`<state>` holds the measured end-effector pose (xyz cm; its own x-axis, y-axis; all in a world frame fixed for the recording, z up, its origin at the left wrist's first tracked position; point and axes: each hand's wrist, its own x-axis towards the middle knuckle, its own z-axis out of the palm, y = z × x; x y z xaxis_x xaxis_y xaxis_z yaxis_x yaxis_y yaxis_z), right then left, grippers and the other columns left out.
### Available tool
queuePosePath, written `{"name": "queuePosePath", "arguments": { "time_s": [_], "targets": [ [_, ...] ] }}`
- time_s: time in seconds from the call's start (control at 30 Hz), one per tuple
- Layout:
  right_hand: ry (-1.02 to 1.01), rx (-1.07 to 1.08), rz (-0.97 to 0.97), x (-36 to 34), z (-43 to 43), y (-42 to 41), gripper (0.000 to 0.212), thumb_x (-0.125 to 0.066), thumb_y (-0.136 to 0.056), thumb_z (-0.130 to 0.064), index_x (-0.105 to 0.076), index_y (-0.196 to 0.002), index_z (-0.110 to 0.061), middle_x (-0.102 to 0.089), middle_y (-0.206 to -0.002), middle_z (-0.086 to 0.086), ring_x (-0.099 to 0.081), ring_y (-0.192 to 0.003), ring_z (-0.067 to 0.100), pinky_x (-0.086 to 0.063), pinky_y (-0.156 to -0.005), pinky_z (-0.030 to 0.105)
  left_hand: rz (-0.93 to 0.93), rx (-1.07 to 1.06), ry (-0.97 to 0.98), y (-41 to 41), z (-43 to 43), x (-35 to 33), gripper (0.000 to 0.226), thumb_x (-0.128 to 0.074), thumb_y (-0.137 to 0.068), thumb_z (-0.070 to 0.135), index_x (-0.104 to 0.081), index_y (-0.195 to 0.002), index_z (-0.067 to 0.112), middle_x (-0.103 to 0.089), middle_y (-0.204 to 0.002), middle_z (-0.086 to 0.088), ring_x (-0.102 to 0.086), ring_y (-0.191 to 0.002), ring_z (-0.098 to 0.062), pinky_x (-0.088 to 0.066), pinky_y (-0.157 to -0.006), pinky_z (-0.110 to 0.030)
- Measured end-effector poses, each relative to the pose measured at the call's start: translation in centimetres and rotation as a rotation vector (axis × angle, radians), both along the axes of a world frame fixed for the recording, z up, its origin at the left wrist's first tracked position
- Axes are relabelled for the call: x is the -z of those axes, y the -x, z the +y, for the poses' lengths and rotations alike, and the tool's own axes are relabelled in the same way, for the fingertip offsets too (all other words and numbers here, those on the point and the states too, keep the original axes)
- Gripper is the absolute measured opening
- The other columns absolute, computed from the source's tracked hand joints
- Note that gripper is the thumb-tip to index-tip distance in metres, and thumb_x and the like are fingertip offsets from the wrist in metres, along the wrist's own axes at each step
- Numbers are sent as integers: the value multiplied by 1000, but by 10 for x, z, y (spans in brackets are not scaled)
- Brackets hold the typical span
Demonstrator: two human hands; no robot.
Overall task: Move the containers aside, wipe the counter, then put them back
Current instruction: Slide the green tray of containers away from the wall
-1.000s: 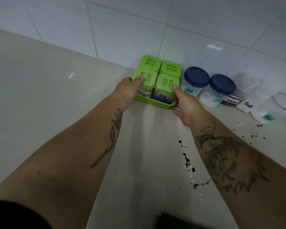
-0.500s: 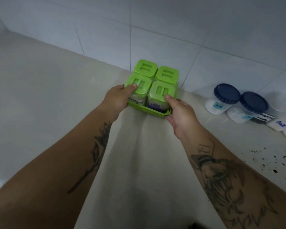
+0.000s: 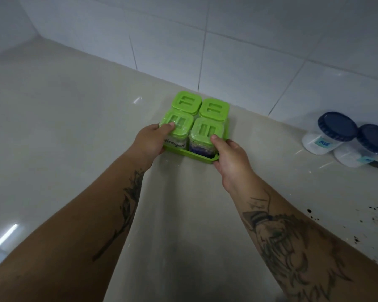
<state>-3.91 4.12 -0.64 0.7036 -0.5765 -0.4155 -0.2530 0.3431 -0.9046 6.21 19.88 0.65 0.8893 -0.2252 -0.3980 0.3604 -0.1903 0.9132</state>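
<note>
White tiled wall (image 3: 238,40); glossy counter (image 3: 63,127)

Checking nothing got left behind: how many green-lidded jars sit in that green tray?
4, in a two-by-two block in the green plastic tray: front-left, front-right, back-left, back-right. None seem hidden.

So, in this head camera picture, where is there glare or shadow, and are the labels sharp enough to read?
Head view: dim, bluish light; small glare streaks on the glossy beige counter; a dark shadow at the bottom between the arms; tile lines bend from the wide lens; the "MSG" label on the blue-lidded white plastic jar reads, the farther labels are blurred.
</note>
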Motion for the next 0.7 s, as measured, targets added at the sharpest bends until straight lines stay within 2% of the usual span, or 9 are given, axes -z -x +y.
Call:
{"name": "queuePosePath", "arguments": {
  "time_s": [0.07,0.13,0.2,0.27,0.3,0.37,0.43,0.5,0.7],
  "targets": [
    [20,4,-1,2,1,0,39,-70,-81,-37,-64,-114,-15,-72,-106,2,-67,-99,21,-51,-96,46,-2,1,10,1,1,1,18,-68,-86,42,-69,-80,25,-70,-64,20,-68,-66,0,-53,-64,-20],
    [33,-26,10,3,0,1,46,-70,-81,-40,-61,-119,-15,-69,-113,3,-66,-103,21,-49,-98,45,-27,-4,-5,2,0,-2,15,-67,-87,41,-72,-80,28,-72,-70,19,-70,-75,-7,-53,-66,-22],
    [19,-66,19,-1,-2,3,48,-70,-83,-40,-56,-121,-14,-63,-126,6,-62,-110,22,-47,-101,45,-126,-23,-113,3,-2,-9,20,-67,-85,40,-73,-102,31,-72,-106,11,-66,-103,-17,-53,-84,-31],
    [47,-55,38,-10,-13,8,66,-69,-84,-41,-42,-139,-15,-49,-141,6,-54,-122,22,-43,-105,46,-278,-109,-272,1,-7,-24,53,-64,-82,45,-58,-132,27,-55,-138,3,-53,-125,-20,-41,-107,-42],
    [101,-37,48,-16,-24,12,75,-68,-85,-42,-34,-146,-14,-43,-146,5,-49,-126,21,-41,-106,46,-390,-161,-335,0,-13,-34,58,-61,-82,48,-55,-135,26,-52,-141,3,-49,-129,-19,-32,-113,-47],
    [260,28,27,-32,-54,26,75,-66,-85,-44,-33,-147,-19,-41,-147,3,-46,-128,17,-40,-107,44,-616,-171,-448,4,-39,-59,52,-56,-83,51,-57,-130,30,-53,-138,7,-46,-131,-18,-11,-117,-58],
    [430,95,23,-45,-94,47,68,-65,-86,-44,-37,-145,-24,-41,-147,0,-43,-128,14,-38,-108,41,-754,-55,-485,15,-80,-76,47,-55,-85,50,-56,-128,33,-53,-136,9,-47,-129,-17,-2,-113,-61],
    [593,172,52,-55,-139,71,65,-64,-87,-40,-38,-144,-23,-39,-146,0,-39,-131,14,-33,-110,37,-803,114,-431,34,-129,-82,49,-57,-85,48,-54,-131,33,-50,-139,8,-44,-131,-18,-3,-115,-61],
    [843,361,207,-46,-252,137,67,-69,-84,-23,-39,-144,-15,-34,-141,12,-41,-128,24,-35,-110,38,-779,538,-387,93,-270,-39,71,-67,-83,46,-35,-146,36,-31,-154,6,-31,-140,-15,-7,-116,-57]
  ]
}}
